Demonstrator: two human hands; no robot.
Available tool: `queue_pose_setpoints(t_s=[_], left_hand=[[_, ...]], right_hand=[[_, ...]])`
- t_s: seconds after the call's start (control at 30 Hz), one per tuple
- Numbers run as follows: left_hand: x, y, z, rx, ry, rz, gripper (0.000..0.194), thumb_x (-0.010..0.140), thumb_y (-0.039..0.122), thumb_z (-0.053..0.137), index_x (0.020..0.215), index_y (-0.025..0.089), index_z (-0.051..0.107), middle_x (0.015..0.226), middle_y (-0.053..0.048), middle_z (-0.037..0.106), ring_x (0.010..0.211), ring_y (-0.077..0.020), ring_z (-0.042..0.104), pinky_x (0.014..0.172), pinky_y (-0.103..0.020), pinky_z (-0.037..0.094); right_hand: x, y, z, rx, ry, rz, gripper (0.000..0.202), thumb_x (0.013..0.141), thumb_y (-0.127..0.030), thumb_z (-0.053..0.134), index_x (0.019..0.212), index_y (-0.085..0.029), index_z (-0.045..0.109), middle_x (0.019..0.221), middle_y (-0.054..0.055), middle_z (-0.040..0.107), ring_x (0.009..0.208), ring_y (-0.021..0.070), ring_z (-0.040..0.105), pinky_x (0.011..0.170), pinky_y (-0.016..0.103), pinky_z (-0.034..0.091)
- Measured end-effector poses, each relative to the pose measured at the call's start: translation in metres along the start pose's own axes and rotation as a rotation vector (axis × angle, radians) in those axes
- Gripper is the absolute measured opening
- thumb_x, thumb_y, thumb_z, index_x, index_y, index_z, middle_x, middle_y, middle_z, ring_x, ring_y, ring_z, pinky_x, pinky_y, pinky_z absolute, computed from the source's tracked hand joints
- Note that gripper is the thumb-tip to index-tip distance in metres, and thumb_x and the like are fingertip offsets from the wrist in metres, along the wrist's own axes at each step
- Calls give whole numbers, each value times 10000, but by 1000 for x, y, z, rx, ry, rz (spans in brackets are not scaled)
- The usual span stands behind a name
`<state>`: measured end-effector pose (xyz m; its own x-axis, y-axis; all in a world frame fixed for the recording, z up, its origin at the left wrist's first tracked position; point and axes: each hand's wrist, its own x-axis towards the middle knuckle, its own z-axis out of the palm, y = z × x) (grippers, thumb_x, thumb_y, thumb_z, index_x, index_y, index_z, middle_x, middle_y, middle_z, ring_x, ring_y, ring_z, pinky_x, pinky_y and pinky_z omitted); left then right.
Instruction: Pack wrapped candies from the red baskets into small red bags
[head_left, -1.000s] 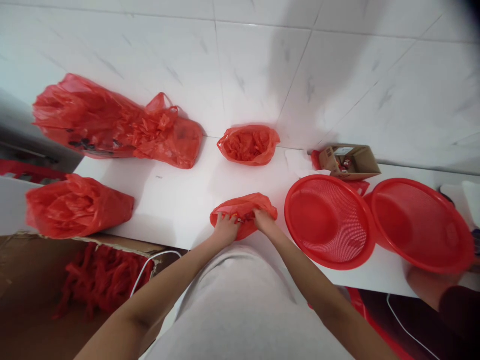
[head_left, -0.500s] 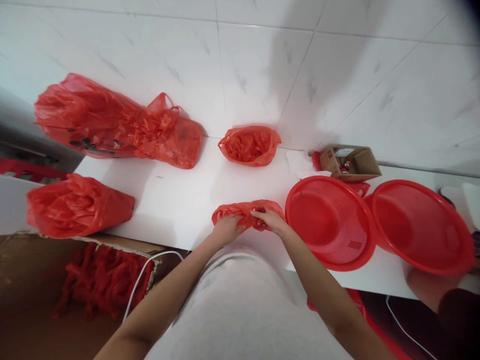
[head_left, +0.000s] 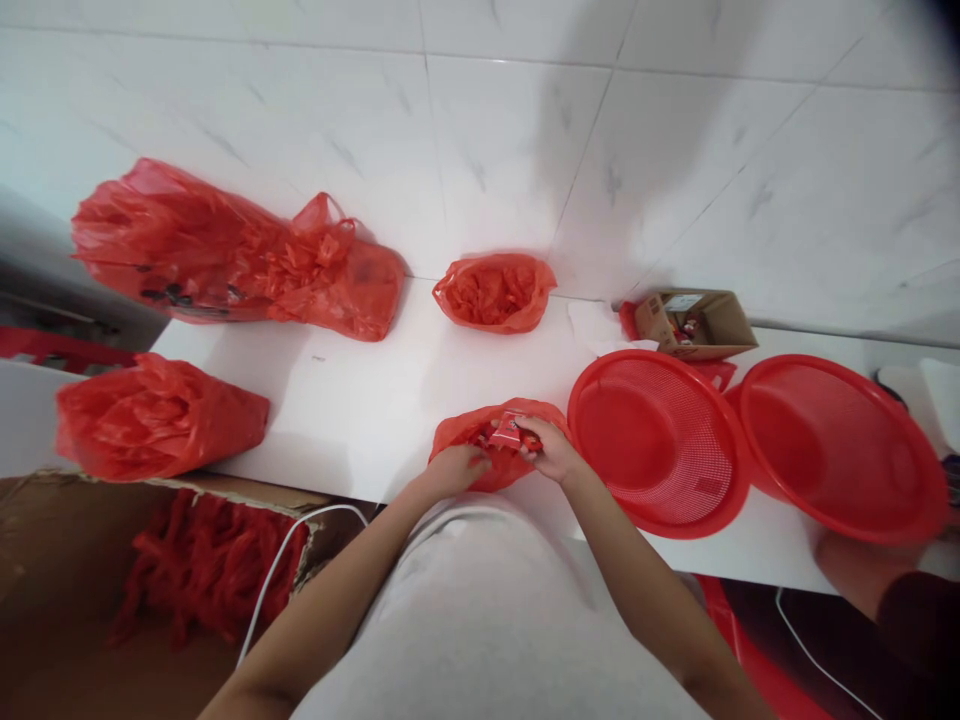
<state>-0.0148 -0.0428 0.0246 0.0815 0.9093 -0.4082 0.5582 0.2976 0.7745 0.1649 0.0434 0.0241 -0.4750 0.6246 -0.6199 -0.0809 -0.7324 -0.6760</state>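
A red plastic bag (head_left: 457, 428) stands on the white table in front of me, its mouth spread wide. At its near left rim, my left hand (head_left: 456, 470) is closed on the thin plastic, with the fingertips partly inside. My right hand (head_left: 553, 450) reaches over the right side of the bag. Its fingers are closed around small red packets (head_left: 507, 432) with white print, held at the bag's mouth. More small packets seem to lie inside, though the hands and folds hide much of them.
Two red mesh baskets (head_left: 731, 500) stand to the right, with a small cardboard box (head_left: 724, 325) behind them. A red bag (head_left: 495, 290) sits by the wall; others (head_left: 165, 415) are at left. A large carton (head_left: 52, 540) holds red bags below. Another person's arm (head_left: 851, 575) shows at right.
The bag's mouth has opened wider. My right hand has lifted slightly, and the red packets in it now show. The left hand has shifted slightly down at the rim.
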Motion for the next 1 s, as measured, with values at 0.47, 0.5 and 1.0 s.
queue_pose_setpoints(t_s=[0.47,0.5,1.0], left_hand=[[-23,42,-12,-748,106,-136,368,791,502,638,887,147,656,874,-55,711,833,-178,650,827,-330,498],[-24,44,-14,-760,108,-126,359,791,496,643,871,145,653,846,-49,705,803,-168,642,805,-318,496],[-34,60,-22,-759,-42,-19,378,761,458,702,991,159,721,1021,-78,731,990,-253,647,917,-373,471]], right_hand=[[-39,-12,25,-104,-133,-156,356,796,-489,643,1029,-223,683,792,-15,642,535,56,480,457,168,373],[-42,-14,26,-129,-100,-178,357,811,-511,619,1026,-231,679,803,-15,639,554,61,490,468,169,377],[-60,-28,31,-341,82,-431,239,823,-452,622,837,-215,602,766,-14,630,642,111,545,558,222,427]])
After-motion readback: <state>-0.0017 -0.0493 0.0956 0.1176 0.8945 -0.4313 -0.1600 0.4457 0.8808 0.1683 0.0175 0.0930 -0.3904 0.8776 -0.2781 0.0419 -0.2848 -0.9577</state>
